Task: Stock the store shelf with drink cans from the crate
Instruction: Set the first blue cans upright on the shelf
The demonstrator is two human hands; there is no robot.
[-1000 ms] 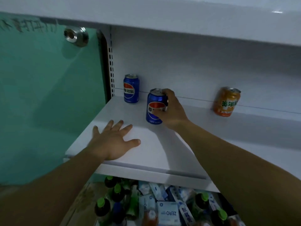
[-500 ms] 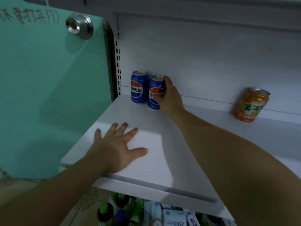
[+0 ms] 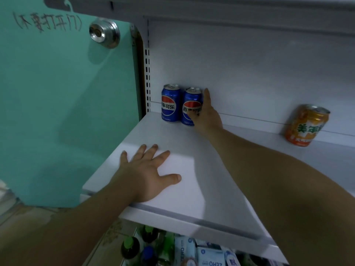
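Blue can [image 3: 170,103]: upright, shelf's [image 3: 192,162] 11 o'clock, touching second can [image 3: 190,107].
Right hand [image 3: 208,117]: your fingers grip second can.
Left hand [image 3: 147,174]: fingers spread on shelf.

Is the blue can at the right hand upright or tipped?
Upright: the blue can stands on its base on the shelf, lid facing up.

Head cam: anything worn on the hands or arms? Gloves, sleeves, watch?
Nothing worn that shows. The left hand and right hand are bare: no gloves, rings or watch. The left forearm and right forearm are bare to the frame edge, no sleeve in view.
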